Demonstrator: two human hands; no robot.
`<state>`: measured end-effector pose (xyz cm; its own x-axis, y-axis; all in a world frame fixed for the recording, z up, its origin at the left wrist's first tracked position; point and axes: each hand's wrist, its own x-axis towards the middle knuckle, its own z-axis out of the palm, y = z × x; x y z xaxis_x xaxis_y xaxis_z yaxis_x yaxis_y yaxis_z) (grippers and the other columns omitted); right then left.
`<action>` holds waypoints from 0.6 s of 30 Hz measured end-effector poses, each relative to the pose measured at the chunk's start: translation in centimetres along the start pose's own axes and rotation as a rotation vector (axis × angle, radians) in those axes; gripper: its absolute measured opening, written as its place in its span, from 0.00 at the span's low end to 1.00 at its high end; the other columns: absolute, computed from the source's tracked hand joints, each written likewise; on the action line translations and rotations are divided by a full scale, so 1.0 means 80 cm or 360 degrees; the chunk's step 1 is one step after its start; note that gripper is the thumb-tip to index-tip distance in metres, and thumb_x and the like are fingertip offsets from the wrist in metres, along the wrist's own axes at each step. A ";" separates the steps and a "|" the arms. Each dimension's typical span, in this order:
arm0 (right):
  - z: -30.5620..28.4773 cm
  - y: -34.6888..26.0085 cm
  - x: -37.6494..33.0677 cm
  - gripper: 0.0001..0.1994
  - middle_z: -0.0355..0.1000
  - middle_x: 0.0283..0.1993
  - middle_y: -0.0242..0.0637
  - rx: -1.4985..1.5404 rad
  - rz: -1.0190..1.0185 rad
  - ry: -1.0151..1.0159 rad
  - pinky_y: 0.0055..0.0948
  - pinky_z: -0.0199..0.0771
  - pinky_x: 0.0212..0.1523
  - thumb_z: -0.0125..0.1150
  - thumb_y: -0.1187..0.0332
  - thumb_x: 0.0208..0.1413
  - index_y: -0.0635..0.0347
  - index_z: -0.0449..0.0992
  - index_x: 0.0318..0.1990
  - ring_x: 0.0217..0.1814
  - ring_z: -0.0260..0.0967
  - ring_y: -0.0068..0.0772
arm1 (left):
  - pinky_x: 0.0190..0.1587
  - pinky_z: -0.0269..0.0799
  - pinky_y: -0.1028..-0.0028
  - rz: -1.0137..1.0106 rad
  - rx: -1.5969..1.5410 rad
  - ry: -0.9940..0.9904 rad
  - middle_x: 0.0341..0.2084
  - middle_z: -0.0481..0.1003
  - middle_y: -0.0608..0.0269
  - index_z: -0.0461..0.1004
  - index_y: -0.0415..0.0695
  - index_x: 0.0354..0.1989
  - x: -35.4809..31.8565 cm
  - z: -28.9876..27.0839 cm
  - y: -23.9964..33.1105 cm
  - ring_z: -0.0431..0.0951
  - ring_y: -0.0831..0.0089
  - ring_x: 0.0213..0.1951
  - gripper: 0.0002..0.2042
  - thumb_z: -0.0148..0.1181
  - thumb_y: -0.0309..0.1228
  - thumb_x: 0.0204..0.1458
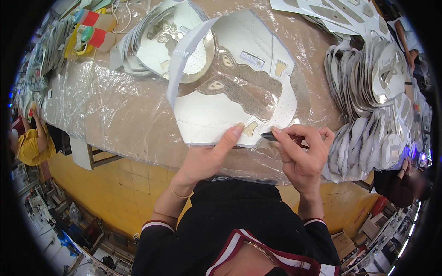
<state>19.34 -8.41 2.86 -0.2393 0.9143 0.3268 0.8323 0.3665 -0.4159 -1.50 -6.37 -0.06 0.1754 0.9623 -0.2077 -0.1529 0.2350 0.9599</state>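
A white and gold shoe upper (202,112) stands curled open on the plastic-covered table in front of me. My left hand (207,156) grips its near edge, thumb on top beside a small beige cut-out patch and the fingers hidden underneath. In my right hand (304,154) is a slim dark pointed tool, perhaps tweezers or a small blade (268,136). Its tip touches or nearly touches the upper's near edge, just right of that patch. A silvery-gold toe border (300,94) runs along the upper's right side.
Stacked uppers (159,48) lie behind to the left. More piles of uppers (363,78) fill the right side, below flat cut sheets (340,16). Two bottles with red labels (99,39) stand in a yellow holder at the far left. People work at both sides.
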 end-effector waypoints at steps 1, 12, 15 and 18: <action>0.001 0.000 -0.001 0.13 0.74 0.36 0.25 0.0019 0.0022 0.0000 0.35 0.53 0.46 0.71 0.69 0.47 0.48 0.84 0.43 0.31 0.66 0.22 | 0.45 0.72 0.75 -0.0019 -0.0048 0.0008 0.42 0.77 0.61 0.74 0.35 0.49 0.000 0.000 0.000 0.76 0.75 0.43 0.13 0.59 0.31 0.61; 0.010 -0.001 0.012 0.15 0.74 0.37 0.28 0.0101 0.0068 0.0036 0.32 0.54 0.43 0.73 0.69 0.44 0.51 0.84 0.44 0.32 0.66 0.24 | 0.47 0.72 0.74 -0.0042 0.0042 -0.0068 0.43 0.77 0.61 0.74 0.35 0.50 0.001 0.004 -0.001 0.75 0.75 0.44 0.14 0.59 0.32 0.61; 0.009 0.000 0.015 0.15 0.74 0.38 0.27 0.0026 -0.0003 0.0003 0.32 0.52 0.43 0.73 0.69 0.44 0.50 0.84 0.43 0.30 0.66 0.23 | 0.47 0.72 0.74 -0.0039 0.0049 -0.0076 0.44 0.77 0.60 0.74 0.35 0.50 0.000 0.003 -0.001 0.75 0.75 0.44 0.14 0.59 0.31 0.61; 0.009 0.004 0.015 0.14 0.74 0.37 0.26 0.0001 -0.0022 -0.0004 0.32 0.52 0.42 0.73 0.69 0.45 0.49 0.84 0.42 0.30 0.66 0.23 | 0.47 0.72 0.74 -0.0066 0.0055 -0.0079 0.43 0.77 0.60 0.74 0.35 0.50 0.002 0.003 -0.003 0.75 0.75 0.44 0.13 0.59 0.31 0.61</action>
<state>18.94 -7.06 2.52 -0.2519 0.9096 0.3303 0.8287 0.3790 -0.4118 -1.19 -6.34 -0.25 0.2292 0.9438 -0.2383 -0.1112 0.2686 0.9568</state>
